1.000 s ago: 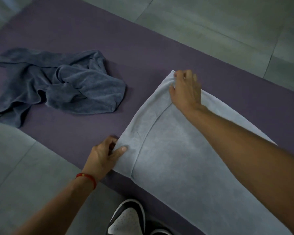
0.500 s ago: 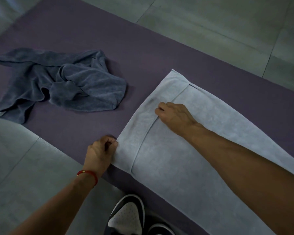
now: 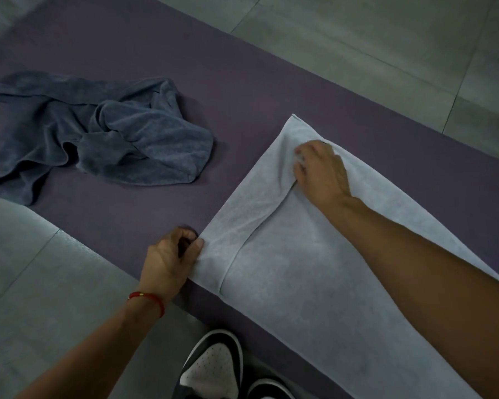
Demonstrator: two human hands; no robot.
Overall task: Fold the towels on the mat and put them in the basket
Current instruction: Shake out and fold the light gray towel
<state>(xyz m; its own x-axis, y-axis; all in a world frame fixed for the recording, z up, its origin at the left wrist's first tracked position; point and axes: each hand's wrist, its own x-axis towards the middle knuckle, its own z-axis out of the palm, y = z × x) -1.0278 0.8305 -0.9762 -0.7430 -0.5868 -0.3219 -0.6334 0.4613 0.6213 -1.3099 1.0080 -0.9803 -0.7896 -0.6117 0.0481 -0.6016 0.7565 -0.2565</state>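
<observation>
A light grey towel point(image 3: 294, 283) lies spread on the purple mat point(image 3: 242, 90), running from the middle to the lower right. My left hand point(image 3: 170, 260) pinches the towel's near left corner at the mat's front edge. My right hand point(image 3: 320, 171) rests palm down on the towel near its far corner, its fingers gathering the cloth into a ridge. A dark blue-grey towel point(image 3: 104, 139) lies crumpled on the mat to the left, apart from both hands. No basket is in view.
Grey floor tiles point(image 3: 41, 298) surround the mat on the near left and the far right. A black and white shoe point(image 3: 213, 367) stands at the bottom edge, next to the mat's front edge.
My right hand slid from the far corner toward the towel's middle, then back up toward the far corner, bunching the cloth. My left hand kept its pinch on the near corner.
</observation>
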